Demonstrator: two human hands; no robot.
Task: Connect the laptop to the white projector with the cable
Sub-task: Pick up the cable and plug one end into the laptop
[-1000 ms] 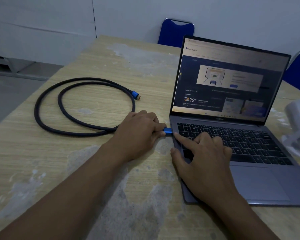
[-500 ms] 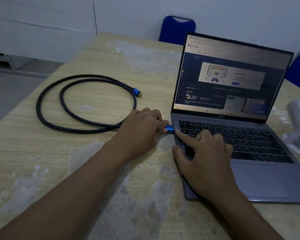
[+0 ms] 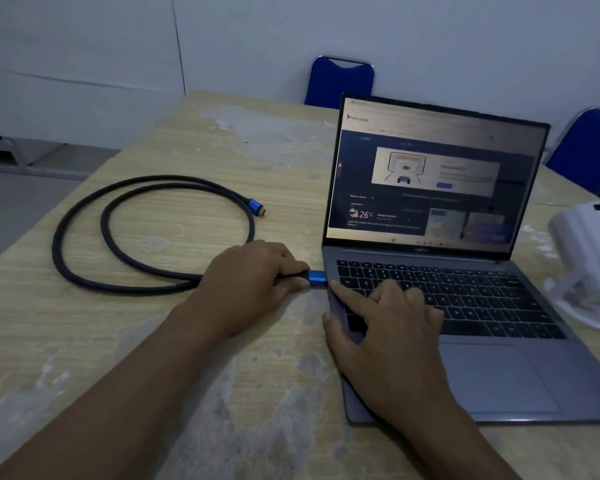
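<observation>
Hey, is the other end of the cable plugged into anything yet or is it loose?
Loose. The free blue plug lies bare on the table at the end of the coiled cable, away from the white projector.

Pretty dim overall, bluish cast. Brightest glow off the laptop screen, text on it smeared and unreadable. Soft, faint shadows under the arms. Slight wide-angle bending near the edges, a bit soft everywhere.

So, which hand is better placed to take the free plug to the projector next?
Probably the left hand: the free plug lies on its side; the right hand rests on the laptop.
</observation>
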